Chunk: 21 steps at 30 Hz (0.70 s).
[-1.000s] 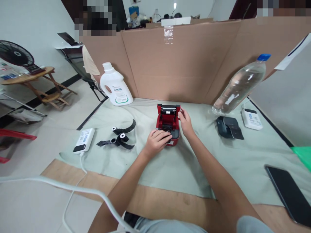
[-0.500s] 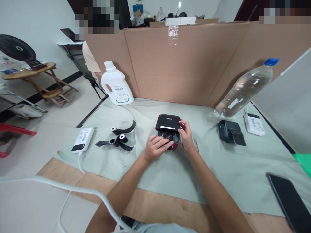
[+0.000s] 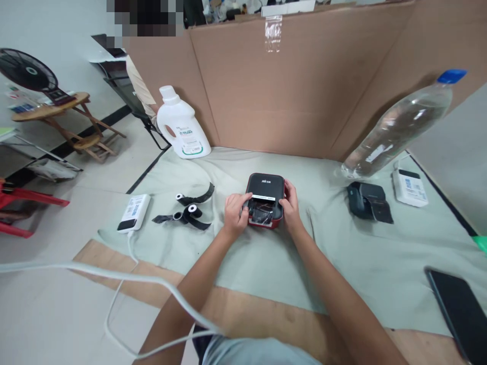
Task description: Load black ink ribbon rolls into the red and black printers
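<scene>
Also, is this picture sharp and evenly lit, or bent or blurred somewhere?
Head view: light soft and even, faint shadows beside the left hand and right hand on the sharp red printer; the wide lens bends the edges, so the water bottle leans and the cardboard wall bows; a pixelated block masks the top left.

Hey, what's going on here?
A person holds a small red and black printer on the green cloth, with the left hand on one side and the right hand on the other. Its lid is down. Two black rolls lie to its left, and a second black printer to its right.
</scene>
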### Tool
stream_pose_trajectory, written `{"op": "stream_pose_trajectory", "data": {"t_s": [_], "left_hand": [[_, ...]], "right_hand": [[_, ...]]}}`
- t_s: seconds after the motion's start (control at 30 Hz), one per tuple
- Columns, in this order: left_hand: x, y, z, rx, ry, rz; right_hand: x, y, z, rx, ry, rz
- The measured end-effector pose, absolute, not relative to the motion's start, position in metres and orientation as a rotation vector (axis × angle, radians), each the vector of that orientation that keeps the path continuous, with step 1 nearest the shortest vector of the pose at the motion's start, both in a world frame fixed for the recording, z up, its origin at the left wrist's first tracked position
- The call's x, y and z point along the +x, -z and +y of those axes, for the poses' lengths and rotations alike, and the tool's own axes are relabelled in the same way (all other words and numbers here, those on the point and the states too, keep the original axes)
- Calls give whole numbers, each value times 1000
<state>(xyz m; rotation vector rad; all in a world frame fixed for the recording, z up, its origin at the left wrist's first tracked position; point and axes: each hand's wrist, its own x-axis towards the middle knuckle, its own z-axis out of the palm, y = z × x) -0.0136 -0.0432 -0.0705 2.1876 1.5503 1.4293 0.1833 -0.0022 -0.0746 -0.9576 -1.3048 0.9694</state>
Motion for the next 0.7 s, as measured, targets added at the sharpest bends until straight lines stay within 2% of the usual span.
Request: {"op": "stream_pose_trajectory", "data": {"t_s": [0.17,0.27,0.43,0.7], "left_hand": [[-2,74,-48,1814,-1595,1457],[6,75,-50,1522,-1486,1409],[8,68,-44,1382,-1358,1323],[-88,-4,26,1420,-1598,1232]], "right_hand": [[190,82,-19,-1005,-1028,-1266],[205,87,-33,-961,-1025,-1481],[211,73,-42,-973,-739,-1933],[112,6,29,-813,-683,-1926]]}}
